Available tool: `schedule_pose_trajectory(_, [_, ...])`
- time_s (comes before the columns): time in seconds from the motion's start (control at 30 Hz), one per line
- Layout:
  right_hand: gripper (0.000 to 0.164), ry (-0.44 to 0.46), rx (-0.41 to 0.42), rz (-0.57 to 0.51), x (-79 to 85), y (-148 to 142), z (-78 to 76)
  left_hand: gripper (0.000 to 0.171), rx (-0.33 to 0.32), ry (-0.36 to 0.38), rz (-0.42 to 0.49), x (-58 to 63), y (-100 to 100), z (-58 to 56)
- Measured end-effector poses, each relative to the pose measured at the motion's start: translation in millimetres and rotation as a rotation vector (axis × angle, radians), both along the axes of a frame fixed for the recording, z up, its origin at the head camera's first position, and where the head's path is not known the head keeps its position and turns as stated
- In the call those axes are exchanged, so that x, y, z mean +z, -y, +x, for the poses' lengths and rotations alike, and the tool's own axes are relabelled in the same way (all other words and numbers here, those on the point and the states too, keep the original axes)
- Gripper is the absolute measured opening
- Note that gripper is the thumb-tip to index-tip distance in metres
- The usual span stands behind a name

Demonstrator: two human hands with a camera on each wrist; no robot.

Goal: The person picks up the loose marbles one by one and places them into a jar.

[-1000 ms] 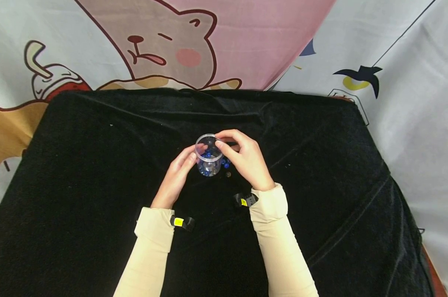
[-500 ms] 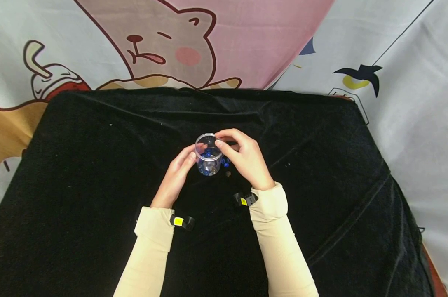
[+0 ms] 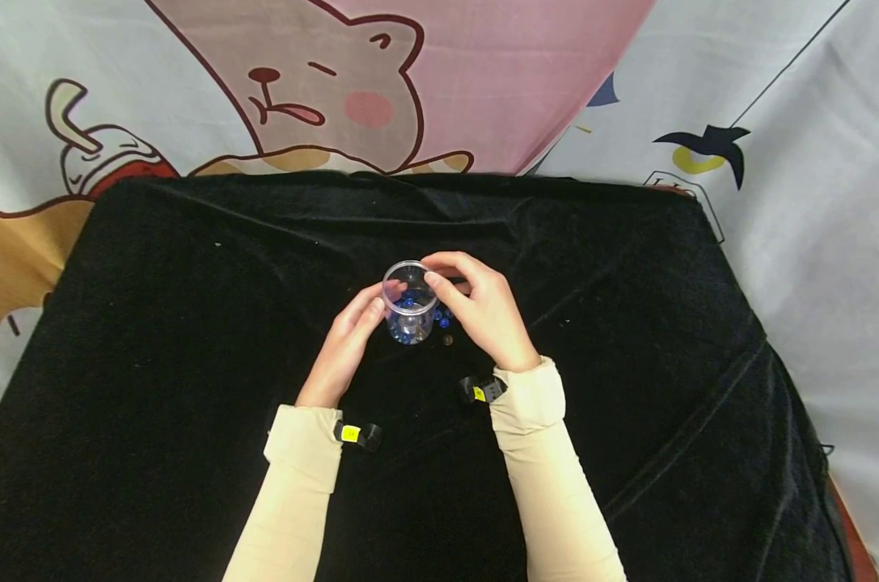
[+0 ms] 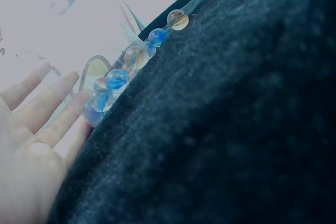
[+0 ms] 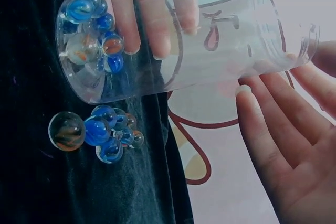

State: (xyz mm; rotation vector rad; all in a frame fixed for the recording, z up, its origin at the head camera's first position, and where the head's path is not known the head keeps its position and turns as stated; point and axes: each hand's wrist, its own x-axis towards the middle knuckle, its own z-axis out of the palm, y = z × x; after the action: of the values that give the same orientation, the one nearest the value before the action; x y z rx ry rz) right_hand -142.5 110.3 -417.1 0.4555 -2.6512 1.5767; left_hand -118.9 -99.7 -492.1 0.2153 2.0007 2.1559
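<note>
Your clear plastic cup [image 3: 410,309] stands on the black-draped surface [image 3: 192,364], about midway between its left and right edges and well in from the far edge. Your left hand [image 3: 341,343] lies along the cup's left wall, fingers straight against it rather than wrapped round. Your right hand [image 3: 488,314] pinches the rim on the right, thumb and forefinger at the lip.

Expect the cup itself to be light, thin-walled and rather slick — it looks likely to flex if you squeeze mid-wall. The thickened rim should be its stiffest part, so hold there, or spread flat fingers on opposite walls. The glass marbles inside [image 5: 80,9] probably put most of the weight at the base; hard and smooth, they would roll at any tilt. More loose marbles [image 5: 97,130] lie on the cloth just beside the base, to the right.

The cup's long axis runs vertical, mouth up and base down (the right wrist view shows it sideways — that is only the camera's roll).
</note>
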Motion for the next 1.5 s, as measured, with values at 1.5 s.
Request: schedule_pose_trajectory(1.5, [0.026,0.159,0.036,0.258,-21.2,-19.5,-11.4,0.044,-0.006,-0.024,0.005,-2.0,0.6,-0.5])
